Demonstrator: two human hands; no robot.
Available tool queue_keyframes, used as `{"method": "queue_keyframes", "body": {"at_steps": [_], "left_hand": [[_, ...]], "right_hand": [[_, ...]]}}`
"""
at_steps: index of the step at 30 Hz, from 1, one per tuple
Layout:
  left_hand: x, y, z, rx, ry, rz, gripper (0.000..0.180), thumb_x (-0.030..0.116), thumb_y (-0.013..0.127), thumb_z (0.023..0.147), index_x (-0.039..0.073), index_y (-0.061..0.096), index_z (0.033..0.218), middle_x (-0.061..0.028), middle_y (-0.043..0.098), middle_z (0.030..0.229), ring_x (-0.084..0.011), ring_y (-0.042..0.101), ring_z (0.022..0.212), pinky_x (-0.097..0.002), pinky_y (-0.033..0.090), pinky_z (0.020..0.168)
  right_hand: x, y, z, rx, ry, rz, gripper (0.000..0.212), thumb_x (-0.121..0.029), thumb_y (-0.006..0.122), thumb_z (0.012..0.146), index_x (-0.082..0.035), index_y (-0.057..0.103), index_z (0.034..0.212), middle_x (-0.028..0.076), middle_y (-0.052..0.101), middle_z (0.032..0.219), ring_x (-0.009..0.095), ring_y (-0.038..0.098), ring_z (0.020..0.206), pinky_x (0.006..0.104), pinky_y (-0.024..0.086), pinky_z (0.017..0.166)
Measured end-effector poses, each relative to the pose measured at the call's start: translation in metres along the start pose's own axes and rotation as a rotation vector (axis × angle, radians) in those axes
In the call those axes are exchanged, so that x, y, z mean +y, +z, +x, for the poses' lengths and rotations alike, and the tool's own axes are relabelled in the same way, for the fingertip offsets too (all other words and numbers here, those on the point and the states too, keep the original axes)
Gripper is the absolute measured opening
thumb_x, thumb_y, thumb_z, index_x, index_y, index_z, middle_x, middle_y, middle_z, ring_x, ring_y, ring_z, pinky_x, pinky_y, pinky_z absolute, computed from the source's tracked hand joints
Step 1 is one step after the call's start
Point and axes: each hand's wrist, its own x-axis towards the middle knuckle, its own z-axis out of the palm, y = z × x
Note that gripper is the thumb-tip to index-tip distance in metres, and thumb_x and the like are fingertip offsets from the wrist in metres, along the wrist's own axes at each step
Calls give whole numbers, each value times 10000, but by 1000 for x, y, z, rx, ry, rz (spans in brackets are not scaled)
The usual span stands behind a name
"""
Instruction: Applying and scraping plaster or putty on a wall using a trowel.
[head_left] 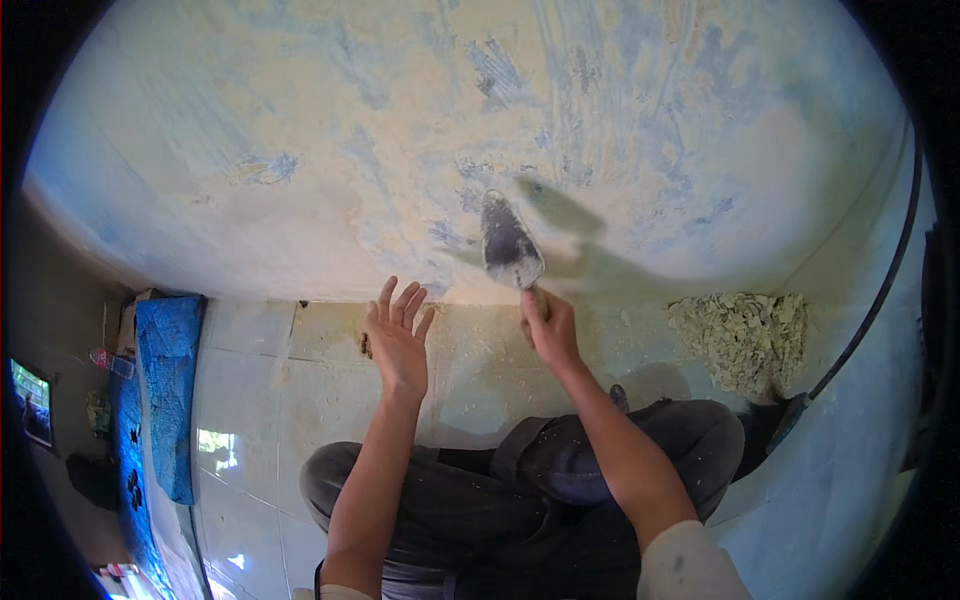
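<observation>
My right hand is closed around the handle of a pointed trowel. The trowel's grey, plaster-smeared blade points up and slightly left in front of the wall; whether it touches the surface I cannot tell. The wall is patchy cream and blue, with scraped, rough spots around the blade. To the left, my left hand is raised near the foot of the wall, palm up and fingers spread, with nothing in it.
A heap of pale flakes lies on the tiled floor by the wall at right. Beside it, a broom has a long dark handle leaning up the wall. Blue sheeting lies at left. My crossed legs are below my hands.
</observation>
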Motion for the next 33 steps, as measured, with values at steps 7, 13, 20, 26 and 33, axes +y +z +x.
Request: {"method": "queue_keyframes", "body": {"at_steps": [7, 13, 20, 26, 33], "left_hand": [[5, 0, 2, 34, -51, -33, 571, 495, 302, 1021, 115, 400, 1436, -122, 517, 1306, -259, 500, 1230, -445, 379, 1050], [3, 4, 4, -36, -59, 10, 572, 505, 324, 1014, 112, 420, 1419, -104, 540, 1259, -240, 536, 1156, -421, 403, 997], [4, 6, 1, -2, -80, 1, 532, 479, 348, 1012, 109, 458, 1378, -76, 565, 1154, -199, 559, 1039, -374, 446, 899], [2, 5, 1, -24, -114, 24, 478, 446, 339, 1025, 103, 498, 1317, -55, 566, 1116, -169, 554, 969, -347, 453, 845], [-3, 10, 3, -55, -99, 59, 448, 432, 363, 1028, 100, 517, 1285, -26, 570, 1080, -152, 539, 987, -336, 433, 871]], "right_hand": [[17, -6, 39, 137, -115, -145, 411, -367, 580, 986, 0, 619, 804, 9, 494, 560, 84, 461, 527, 298, 375, 499], [12, 11, 35, 213, -221, -157, 409, -358, 568, 995, -12, 592, 779, -2, 471, 550, 84, 437, 506, 303, 358, 486], [0, 20, 27, 183, -80, -35, 399, -355, 575, 992, 3, 603, 817, -7, 469, 555, 74, 431, 511, 303, 356, 487], [0, 14, 28, 122, -168, -76, 405, -348, 595, 973, 2, 572, 770, 1, 420, 554, 99, 384, 516, 317, 343, 489], [20, 19, 14, -166, -236, -383, 433, -386, 657, 899, -9, 562, 709, 102, 410, 504, 172, 402, 465, 375, 349, 480]]}}
